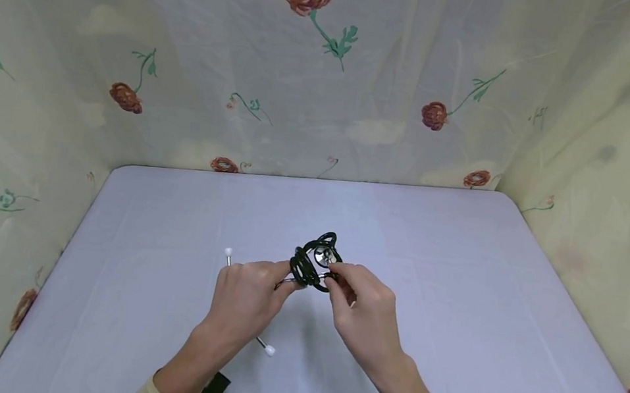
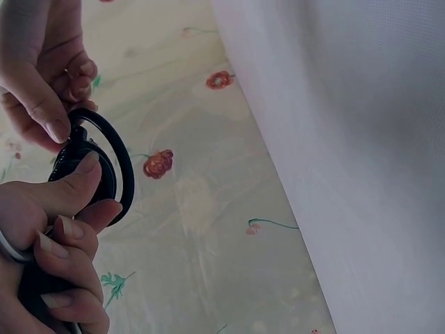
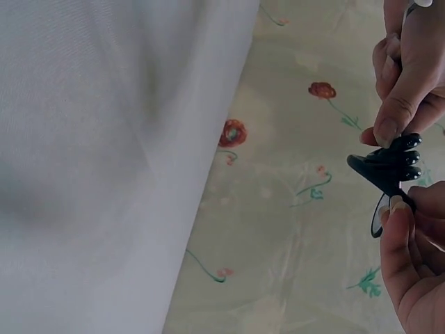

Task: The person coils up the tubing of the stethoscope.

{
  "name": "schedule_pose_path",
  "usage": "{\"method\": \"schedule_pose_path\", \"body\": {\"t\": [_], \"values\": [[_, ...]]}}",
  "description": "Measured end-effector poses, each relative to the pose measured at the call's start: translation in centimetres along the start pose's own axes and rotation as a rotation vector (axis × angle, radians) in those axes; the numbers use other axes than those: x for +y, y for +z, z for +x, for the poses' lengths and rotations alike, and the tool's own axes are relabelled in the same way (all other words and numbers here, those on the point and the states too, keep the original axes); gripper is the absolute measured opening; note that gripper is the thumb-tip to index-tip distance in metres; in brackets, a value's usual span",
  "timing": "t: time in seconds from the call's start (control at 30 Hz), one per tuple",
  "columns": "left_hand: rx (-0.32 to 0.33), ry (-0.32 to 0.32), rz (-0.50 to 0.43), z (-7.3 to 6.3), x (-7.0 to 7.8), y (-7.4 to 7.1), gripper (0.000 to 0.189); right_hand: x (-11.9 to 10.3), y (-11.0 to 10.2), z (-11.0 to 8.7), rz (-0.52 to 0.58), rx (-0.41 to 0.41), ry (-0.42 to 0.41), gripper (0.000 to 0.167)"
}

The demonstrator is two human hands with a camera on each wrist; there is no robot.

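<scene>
Both hands hold a stethoscope [image 1: 303, 268] above the middle of the table, its black tubing wound into a tight coil. My left hand [image 1: 245, 293] grips the metal ear tubes; one white ear tip [image 1: 229, 251] sticks out beyond the knuckles and another white ear tip [image 1: 269, 350] below the palm. At the coil's right side, my right hand [image 1: 366, 309] pinches the tubing near the round metal chest piece [image 1: 324, 255]. In the left wrist view, the left thumb presses against the coiled tubing [image 2: 124, 163]. Several stacked loops [image 3: 400, 160] show between the hands in the right wrist view.
A white-covered table [image 1: 457, 295] spreads out beneath the hands. Flower-patterned curtains [image 1: 390, 80] hang behind it and along both sides. Dark straps [image 1: 213, 392] show beside the forearms at the front.
</scene>
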State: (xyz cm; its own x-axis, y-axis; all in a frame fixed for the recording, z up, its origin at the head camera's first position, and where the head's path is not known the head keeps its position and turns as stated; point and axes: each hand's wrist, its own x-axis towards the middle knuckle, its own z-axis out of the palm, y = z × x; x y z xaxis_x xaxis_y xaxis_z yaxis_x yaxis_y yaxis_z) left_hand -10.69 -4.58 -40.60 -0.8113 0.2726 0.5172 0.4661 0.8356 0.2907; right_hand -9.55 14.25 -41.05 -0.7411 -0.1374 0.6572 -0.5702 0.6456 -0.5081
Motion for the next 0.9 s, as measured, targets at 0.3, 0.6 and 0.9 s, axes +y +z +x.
{"method": "schedule_pose_path", "body": {"t": [0.3, 0.6, 0.9], "values": [[-0.016, 0.006, 0.003, -0.04, -0.23, 0.11, 0.021, 0.10, 0.24, -0.30, -0.009, -0.025, 0.021, 0.020], [-0.016, 0.010, 0.015, -0.08, -0.40, 0.20, 0.020, 0.06, 0.43, -0.49, -0.009, -0.033, 0.034, 0.021], [-0.017, 0.006, 0.017, -0.11, -0.58, 0.31, 0.018, 0.04, 0.72, -0.60, 0.001, -0.032, 0.052, 0.021]]}}
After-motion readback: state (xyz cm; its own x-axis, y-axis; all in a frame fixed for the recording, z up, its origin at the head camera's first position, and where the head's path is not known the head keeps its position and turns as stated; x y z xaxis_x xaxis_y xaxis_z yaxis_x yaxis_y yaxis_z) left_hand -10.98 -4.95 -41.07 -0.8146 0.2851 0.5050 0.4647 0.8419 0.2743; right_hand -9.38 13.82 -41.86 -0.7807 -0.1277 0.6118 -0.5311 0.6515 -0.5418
